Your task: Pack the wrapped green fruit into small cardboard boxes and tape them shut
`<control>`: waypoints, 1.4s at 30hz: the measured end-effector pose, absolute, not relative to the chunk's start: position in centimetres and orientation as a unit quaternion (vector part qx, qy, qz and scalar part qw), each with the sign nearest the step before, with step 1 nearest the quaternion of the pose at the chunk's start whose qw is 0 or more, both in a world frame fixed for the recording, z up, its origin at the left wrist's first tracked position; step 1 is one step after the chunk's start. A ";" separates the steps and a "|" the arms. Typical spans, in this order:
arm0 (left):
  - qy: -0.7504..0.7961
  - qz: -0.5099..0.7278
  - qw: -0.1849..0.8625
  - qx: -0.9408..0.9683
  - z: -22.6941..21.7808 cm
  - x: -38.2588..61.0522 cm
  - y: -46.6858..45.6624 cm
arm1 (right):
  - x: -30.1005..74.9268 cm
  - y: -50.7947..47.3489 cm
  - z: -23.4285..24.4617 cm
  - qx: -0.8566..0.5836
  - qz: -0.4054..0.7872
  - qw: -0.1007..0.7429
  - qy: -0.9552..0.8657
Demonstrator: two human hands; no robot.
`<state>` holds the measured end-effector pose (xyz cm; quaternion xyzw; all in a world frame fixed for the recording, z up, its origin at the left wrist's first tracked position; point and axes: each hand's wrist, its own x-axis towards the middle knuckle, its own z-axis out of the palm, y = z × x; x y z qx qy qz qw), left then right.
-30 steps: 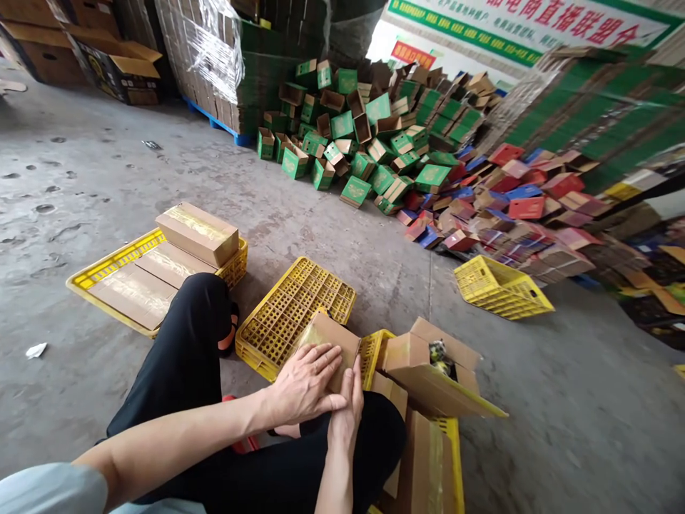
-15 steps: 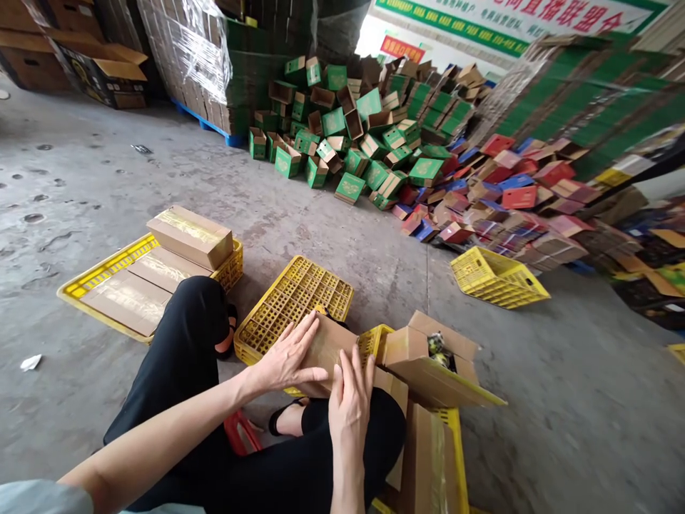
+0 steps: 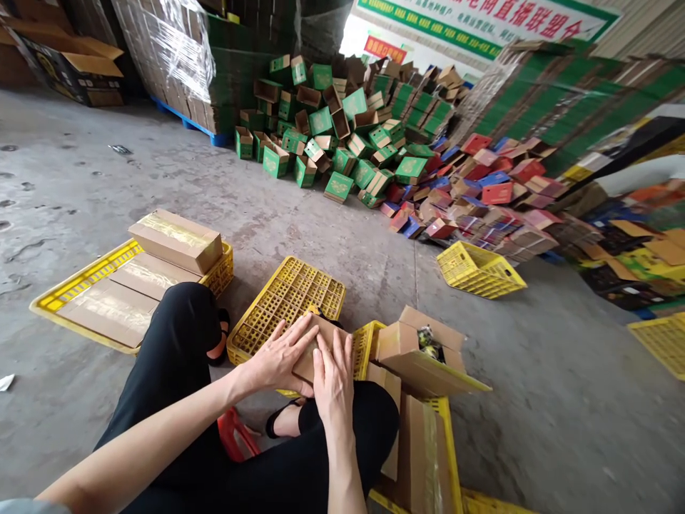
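Both my hands lie on top of a small brown cardboard box (image 3: 306, 365) in front of my knees. My left hand (image 3: 279, 355) presses flat on its left part, fingers stretched and thumb pointing toward the other hand. On the right part rests my right hand (image 3: 332, 375), its fingers extended forward and slightly apart. Beneath and behind the box is an upside-down yellow plastic crate (image 3: 283, 300). A black and yellow object (image 3: 320, 312), partly hidden, sits just beyond the box. To the right stands an open carton (image 3: 399, 351) with wrapped items inside.
At left, a yellow crate (image 3: 46, 303) holds several taped cartons (image 3: 176, 239). Another crate (image 3: 454, 457) by my right knee holds taped boxes (image 3: 425, 446). Farther off lie a tilted yellow crate (image 3: 476, 271), heaped green boxes (image 3: 340, 185) and red and blue boxes (image 3: 495, 193).
My right hand has slid forward and left over the box, closer to my left hand. The view has shifted slightly to the right.
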<state>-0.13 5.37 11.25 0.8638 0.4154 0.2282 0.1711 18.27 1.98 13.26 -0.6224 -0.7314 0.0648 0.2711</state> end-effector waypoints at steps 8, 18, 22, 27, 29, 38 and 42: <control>0.456 0.214 0.152 0.850 11.4 0.5 4.7 | 19.8 -0.7 12.0 -0.699 0.088 0.323 -0.631; 0.393 0.270 0.151 0.866 11.0 1.0 3.4 | 19.0 -1.5 11.7 -0.701 0.173 0.389 -0.572; 0.394 0.304 0.155 0.853 10.3 0.9 2.2 | 18.7 -3.2 11.9 -0.681 0.127 0.338 -0.637; 0.390 0.322 0.134 0.852 9.7 1.5 1.0 | 18.6 -4.6 11.6 -0.657 0.110 0.313 -0.677; 0.367 0.340 0.141 0.854 9.6 1.6 0.6 | 18.5 -4.4 11.7 -0.671 0.099 0.325 -0.659; 0.520 0.425 0.399 0.624 5.6 -0.9 1.1 | 17.1 -2.3 12.1 -0.722 0.022 0.374 -0.581; 0.555 0.348 0.362 0.664 0.5 -0.6 2.1 | 17.7 -2.9 11.8 -0.731 0.067 0.399 -0.550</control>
